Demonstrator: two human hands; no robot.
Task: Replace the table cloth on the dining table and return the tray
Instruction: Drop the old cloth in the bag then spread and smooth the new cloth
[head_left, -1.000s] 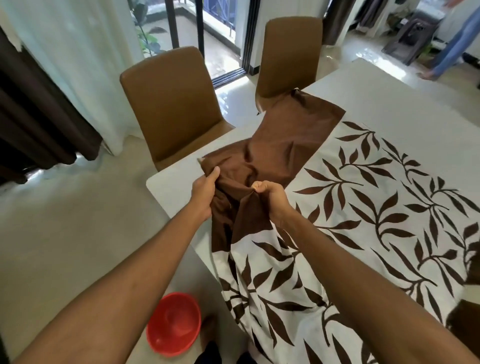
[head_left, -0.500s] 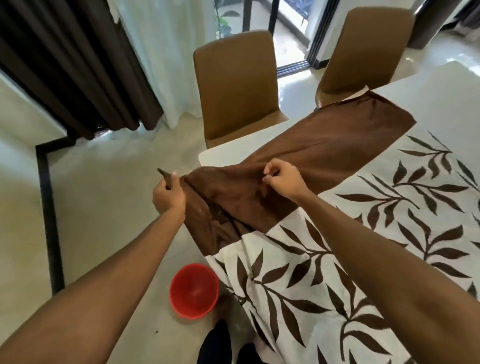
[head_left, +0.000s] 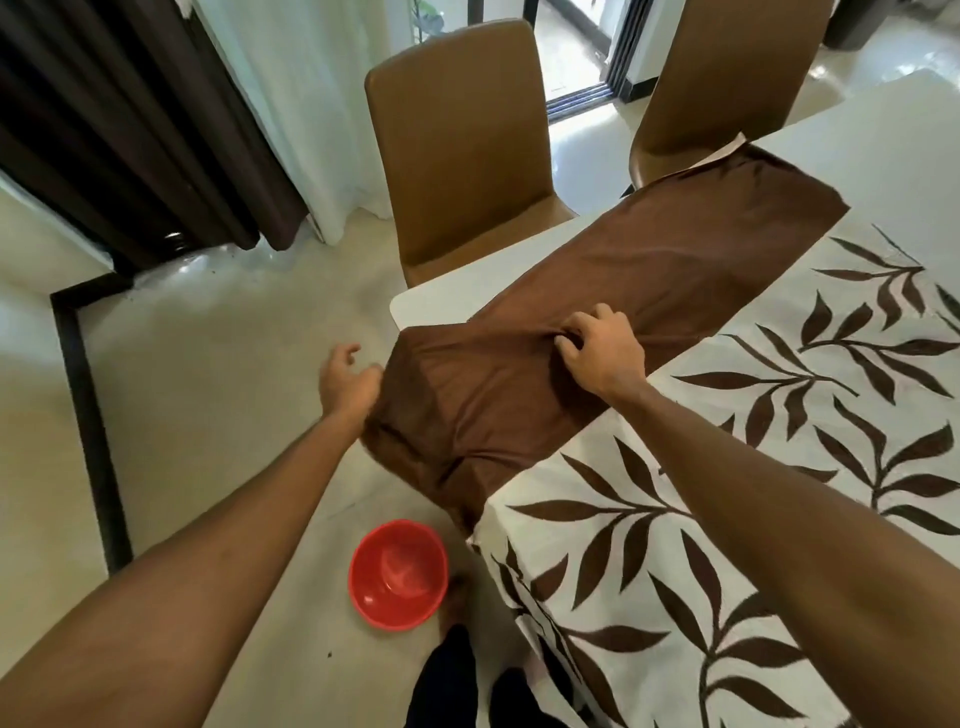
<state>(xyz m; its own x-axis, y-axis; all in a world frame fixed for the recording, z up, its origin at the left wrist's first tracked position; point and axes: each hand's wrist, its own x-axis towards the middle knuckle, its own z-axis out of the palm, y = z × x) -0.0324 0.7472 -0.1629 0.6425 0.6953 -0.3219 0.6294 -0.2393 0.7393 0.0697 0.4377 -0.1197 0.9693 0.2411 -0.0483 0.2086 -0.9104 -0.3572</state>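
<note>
Brown-bordered leaf-print table cloth (head_left: 701, 395) spread over the white surface (head_left: 441, 296), corner hanging off. Right hand (head_left: 605, 351) pinching a fold of the brown band; left hand (head_left: 347, 382) loosely open, touching the hanging edge.

Two chairs (head_left: 462, 150) — one red bowl (head_left: 397, 574)

Left hand (head_left: 347, 383): arm extended forward, fingers loosely curled and parted. Right hand (head_left: 602, 349): arm extended, palm down, fingers (head_left: 570, 349) bent, pinching inward. Both forearms bare.
</note>
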